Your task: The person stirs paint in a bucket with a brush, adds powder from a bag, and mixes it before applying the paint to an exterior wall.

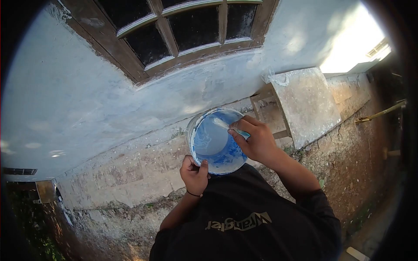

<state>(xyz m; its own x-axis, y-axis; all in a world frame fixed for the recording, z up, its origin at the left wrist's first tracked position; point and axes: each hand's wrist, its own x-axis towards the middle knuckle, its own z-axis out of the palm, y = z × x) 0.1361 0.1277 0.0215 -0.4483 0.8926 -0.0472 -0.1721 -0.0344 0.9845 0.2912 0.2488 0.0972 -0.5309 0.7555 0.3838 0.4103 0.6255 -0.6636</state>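
Bucket of bluish paint is right in front of the torso, between the black shirt and the wall. Left hand's got the near-left rim pinched. Right hand is gripping a brush at the right side, so it's the nearer one; brush slants away and left over the paint, handle end toward the body. Nothing's blocking the opening, tbh. Small table's off right, window up ahead.

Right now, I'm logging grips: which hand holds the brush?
The right hand holds the brush; the left hand, wearing a dark wristband, grips the bucket.
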